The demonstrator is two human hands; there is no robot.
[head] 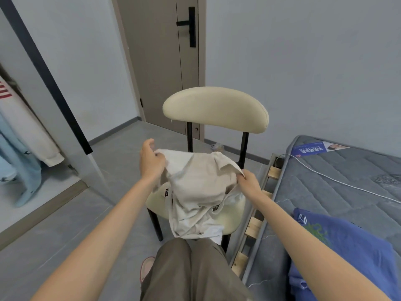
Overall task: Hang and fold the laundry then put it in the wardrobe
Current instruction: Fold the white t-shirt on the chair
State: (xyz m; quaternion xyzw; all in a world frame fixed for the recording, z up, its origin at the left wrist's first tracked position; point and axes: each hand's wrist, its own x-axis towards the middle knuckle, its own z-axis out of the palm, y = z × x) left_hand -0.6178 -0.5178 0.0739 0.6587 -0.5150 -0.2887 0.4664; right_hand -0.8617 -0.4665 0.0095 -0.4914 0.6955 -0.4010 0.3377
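Observation:
A crumpled cream-white garment (195, 192) hangs over the seat of a cream chair (217, 107) with black legs, straight in front of me. My left hand (150, 159) grips the garment's upper left edge and lifts it. My right hand (249, 181) pinches its upper right edge, near a collar-like flap. The lower part of the garment lies bunched on the seat, down to my knees. A blue garment (347, 246) with a green print lies on the mattress at my right.
A grey mattress (338, 192) on a slatted frame runs along the right, with a white cable (325, 175) across it. At the left an open wardrobe holds hanging clothes (19, 148). A closed door (165, 61) stands behind the chair. Grey floor lies to the left.

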